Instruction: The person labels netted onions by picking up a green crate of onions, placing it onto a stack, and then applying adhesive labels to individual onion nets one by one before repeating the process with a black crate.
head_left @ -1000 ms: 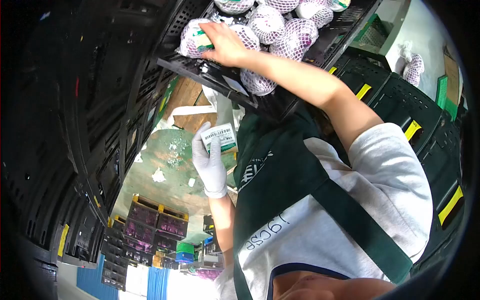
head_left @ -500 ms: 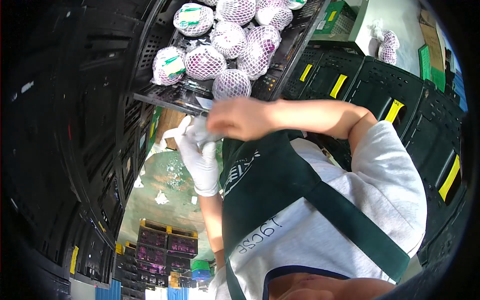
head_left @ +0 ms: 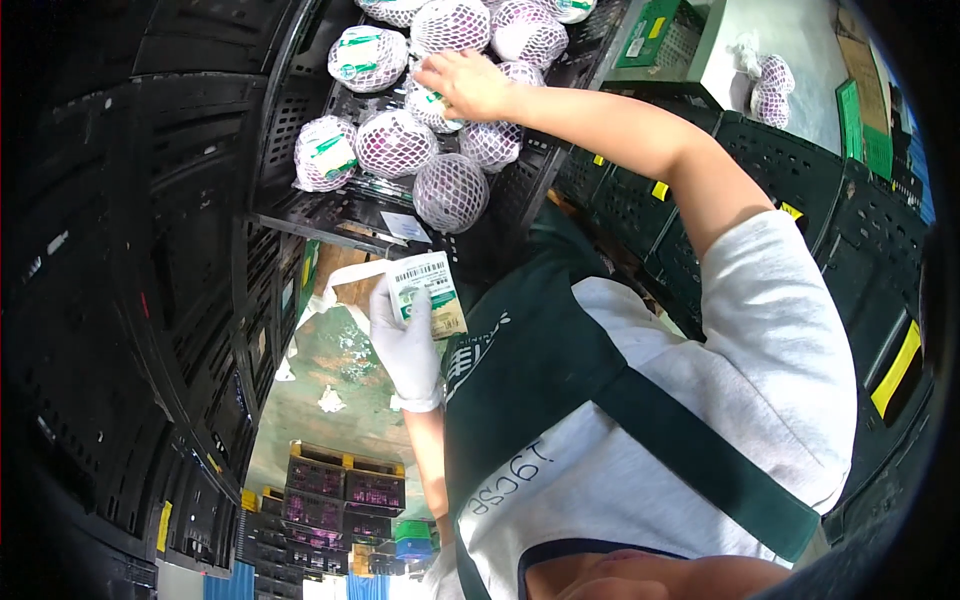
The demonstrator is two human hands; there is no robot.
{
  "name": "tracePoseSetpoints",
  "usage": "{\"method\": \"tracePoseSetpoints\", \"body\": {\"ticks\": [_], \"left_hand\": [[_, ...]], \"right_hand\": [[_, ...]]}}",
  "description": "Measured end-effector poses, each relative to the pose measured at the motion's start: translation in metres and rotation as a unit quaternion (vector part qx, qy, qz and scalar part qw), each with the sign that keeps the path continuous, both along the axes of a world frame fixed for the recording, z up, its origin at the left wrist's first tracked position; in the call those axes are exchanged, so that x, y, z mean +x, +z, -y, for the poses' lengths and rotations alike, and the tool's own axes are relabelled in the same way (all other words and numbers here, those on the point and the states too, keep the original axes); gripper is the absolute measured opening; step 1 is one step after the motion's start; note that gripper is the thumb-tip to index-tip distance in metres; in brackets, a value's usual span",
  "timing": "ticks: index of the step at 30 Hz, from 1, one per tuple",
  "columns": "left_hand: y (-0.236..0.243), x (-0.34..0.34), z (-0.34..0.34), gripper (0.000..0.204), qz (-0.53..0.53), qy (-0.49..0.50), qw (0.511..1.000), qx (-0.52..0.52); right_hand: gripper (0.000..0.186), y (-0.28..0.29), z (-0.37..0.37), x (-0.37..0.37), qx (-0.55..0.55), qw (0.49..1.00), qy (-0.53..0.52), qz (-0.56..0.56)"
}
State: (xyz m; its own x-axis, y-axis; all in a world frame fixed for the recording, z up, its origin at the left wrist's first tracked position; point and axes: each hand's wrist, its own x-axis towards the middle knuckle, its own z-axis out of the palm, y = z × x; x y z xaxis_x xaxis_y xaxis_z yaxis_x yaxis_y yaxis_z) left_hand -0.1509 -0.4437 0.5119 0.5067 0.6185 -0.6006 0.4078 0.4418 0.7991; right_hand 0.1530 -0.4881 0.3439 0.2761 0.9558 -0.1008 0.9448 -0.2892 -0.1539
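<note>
My left hand (head_left: 405,345), in a white glove, is closed on a strip of printed labels (head_left: 428,275), its white backing trailing to the left. My bare right hand (head_left: 468,85) reaches into a black crate (head_left: 275,140) and rests, fingers stretched out, on a netted purple vegetable (head_left: 425,115) that looks like a red cabbage. Part of a green and white label shows under those fingers. Several similar vegetables in white nets surround it; a left one (head_left: 325,155) and one behind it (head_left: 365,58) carry labels. The front one (head_left: 450,193) shows no label.
A loose white card (head_left: 405,226) lies at the crate's near edge. Tall stacked black crates (head_left: 190,180) stand on the left, others with yellow tags (head_left: 895,370) on the right. Two netted vegetables (head_left: 772,90) lie on a pale surface. Paper scraps (head_left: 331,399) litter the floor.
My right hand has moved from beside my left hand up into the crate, onto a vegetable where a label now shows. The label strip in my left hand has come into clear view.
</note>
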Motion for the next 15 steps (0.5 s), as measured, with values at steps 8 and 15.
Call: {"method": "tracePoseSetpoints", "body": {"ticks": [8, 15], "left_hand": [[-0.01, 0.018, -0.013, 0.012, -0.003, 0.042, 0.995, 0.086], [-0.019, 0.031, -0.011, 0.014, -0.027, -0.054, 0.991, 0.122]], "right_hand": [[0.046, 0.088, 0.012, -0.057, -0.047, 0.779, 0.005, -0.625], [0.017, 0.14, 0.046, -0.082, 0.019, 0.736, -0.042, -0.675]]}}
